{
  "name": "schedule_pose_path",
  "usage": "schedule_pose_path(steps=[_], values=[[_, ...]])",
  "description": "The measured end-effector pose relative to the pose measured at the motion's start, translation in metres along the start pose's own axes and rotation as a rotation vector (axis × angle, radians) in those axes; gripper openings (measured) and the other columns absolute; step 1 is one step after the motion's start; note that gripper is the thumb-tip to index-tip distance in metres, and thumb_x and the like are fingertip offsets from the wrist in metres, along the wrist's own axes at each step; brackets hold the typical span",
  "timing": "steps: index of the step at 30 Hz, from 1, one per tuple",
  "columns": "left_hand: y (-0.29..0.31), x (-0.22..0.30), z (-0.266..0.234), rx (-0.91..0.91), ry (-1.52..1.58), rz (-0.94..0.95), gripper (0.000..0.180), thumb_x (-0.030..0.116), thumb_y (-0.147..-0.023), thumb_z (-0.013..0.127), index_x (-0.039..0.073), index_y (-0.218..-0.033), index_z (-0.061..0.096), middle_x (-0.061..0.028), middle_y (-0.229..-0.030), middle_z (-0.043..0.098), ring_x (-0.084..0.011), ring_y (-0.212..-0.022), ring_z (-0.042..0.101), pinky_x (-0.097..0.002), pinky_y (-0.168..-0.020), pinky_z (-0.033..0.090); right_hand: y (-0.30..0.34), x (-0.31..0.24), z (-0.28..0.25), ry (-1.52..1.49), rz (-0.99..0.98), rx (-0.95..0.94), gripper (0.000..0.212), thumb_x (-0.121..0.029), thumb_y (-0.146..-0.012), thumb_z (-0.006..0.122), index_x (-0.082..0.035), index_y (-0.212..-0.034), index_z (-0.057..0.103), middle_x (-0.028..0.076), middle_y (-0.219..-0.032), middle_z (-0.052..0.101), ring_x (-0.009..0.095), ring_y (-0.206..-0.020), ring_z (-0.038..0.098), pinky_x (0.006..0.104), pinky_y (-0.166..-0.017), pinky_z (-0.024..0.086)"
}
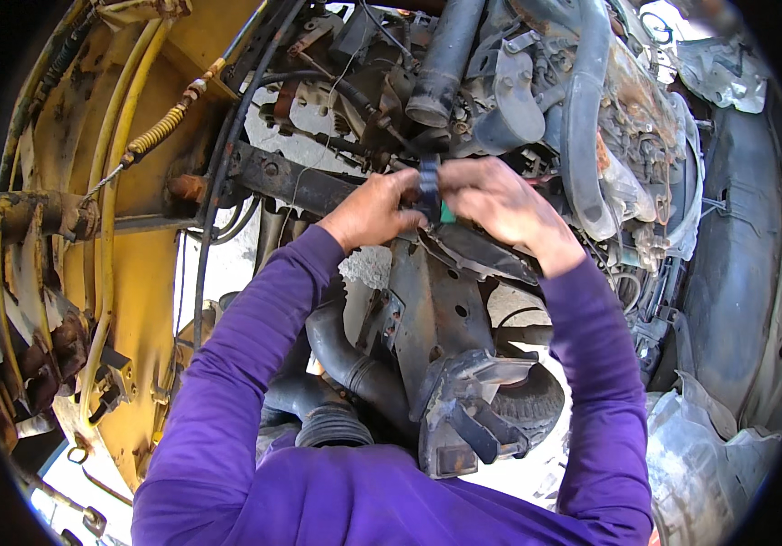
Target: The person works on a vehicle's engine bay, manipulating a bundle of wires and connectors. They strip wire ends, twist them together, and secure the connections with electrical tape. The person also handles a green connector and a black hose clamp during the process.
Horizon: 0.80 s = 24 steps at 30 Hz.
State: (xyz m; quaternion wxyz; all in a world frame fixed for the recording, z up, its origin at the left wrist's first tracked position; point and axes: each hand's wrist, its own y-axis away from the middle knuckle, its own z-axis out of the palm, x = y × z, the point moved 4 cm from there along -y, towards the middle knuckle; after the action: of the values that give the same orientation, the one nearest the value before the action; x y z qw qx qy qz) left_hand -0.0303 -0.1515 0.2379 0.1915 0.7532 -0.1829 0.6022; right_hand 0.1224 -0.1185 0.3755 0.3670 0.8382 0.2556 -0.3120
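Note:
Near the middle of the head view, my left hand (374, 209) grips a narrow, dark blue-black piece (428, 189) between thumb and fingers. Its exact kind does not show. My right hand (504, 207) is close against the other side of it, fingers curled and blurred by motion; what they hold is hidden. A small patch of green (447, 213) shows under the right hand's fingers. Just above the dark piece is the open lower end of a black pipe (433, 105). Below the hands lies a dark, flat metal part (482, 253).
A yellow machine panel (141, 318) with hoses and a coiled spring (156, 132) stands at left. A dirty engine with a thick grey hose (586, 118) fills the upper right. Nearer me are a bent black pipe (354, 355) and a grey bracket (477, 423). A dark frame beam (295, 177) runs leftward.

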Motion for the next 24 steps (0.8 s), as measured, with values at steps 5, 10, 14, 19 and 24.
schedule_pose_path(steps=[5, 10, 14, 19, 24], values=[[0.018, 0.015, -0.005, 0.032, 0.01, -0.005, 0.058, 0.007, -0.08, 0.084, -0.001, -0.124, 0.048, -0.0202, -0.112, 0.073, -0.0344, -0.115, 0.071, -0.0425, -0.097, 0.053, -0.02, 0.097, 0.034, 0.023, 0.266, 0.044, 0.033, -0.012, -0.091, 0.054, -0.002, -0.119, 0.07, 0.023, -0.106, 0.074, 0.035, -0.098, 0.072, 0.0436, -0.087, 0.054], [0.02, -0.003, -0.027, 0.146, 0.091, -0.064, 0.057, 0.008, -0.084, 0.084, 0.003, -0.124, 0.044, -0.0259, -0.116, 0.074, -0.0392, -0.116, 0.071, -0.0441, -0.099, 0.054, 0.028, 0.075, 0.085, 0.012, 0.096, -0.11, 0.031, -0.009, -0.087, 0.055, -0.001, -0.114, 0.069, 0.018, -0.095, 0.069, 0.029, -0.089, 0.067, 0.0406, -0.083, 0.053], [0.005, -0.005, -0.016, 0.14, 0.0, 0.021, 0.059, 0.01, -0.082, 0.086, 0.002, -0.125, 0.044, -0.0276, -0.115, 0.073, -0.0414, -0.115, 0.071, -0.0448, -0.095, 0.056, 0.012, 0.006, 0.028, -0.129, -0.207, -0.216, 0.032, -0.019, -0.091, 0.055, 0.001, -0.113, 0.068, 0.011, -0.091, 0.064, 0.022, -0.087, 0.061, 0.0367, -0.082, 0.05], [0.006, 0.013, -0.015, 0.131, -0.001, 0.057, 0.067, 0.008, -0.082, 0.086, 0.001, -0.132, 0.042, -0.0264, -0.116, 0.072, -0.0397, -0.112, 0.072, -0.0431, -0.092, 0.057, -0.029, 0.118, 0.031, -0.575, 0.213, 0.222, 0.044, -0.01, -0.096, 0.049, -0.005, -0.137, 0.065, -0.003, -0.097, 0.066, 0.009, -0.09, 0.058, 0.0266, -0.084, 0.048], [0.013, -0.01, -0.035, 0.186, 0.267, -0.062, 0.065, 0.006, -0.085, 0.084, 0.003, -0.134, 0.042, -0.0165, -0.113, 0.071, -0.0264, -0.116, 0.069, -0.0387, -0.092, 0.056, 0.0, 0.087, 0.081, -0.009, 0.257, 0.009, 0.024, -0.008, -0.09, 0.056, -0.004, -0.11, 0.068, 0.006, -0.084, 0.06, 0.018, -0.083, 0.058, 0.0369, -0.075, 0.05]])
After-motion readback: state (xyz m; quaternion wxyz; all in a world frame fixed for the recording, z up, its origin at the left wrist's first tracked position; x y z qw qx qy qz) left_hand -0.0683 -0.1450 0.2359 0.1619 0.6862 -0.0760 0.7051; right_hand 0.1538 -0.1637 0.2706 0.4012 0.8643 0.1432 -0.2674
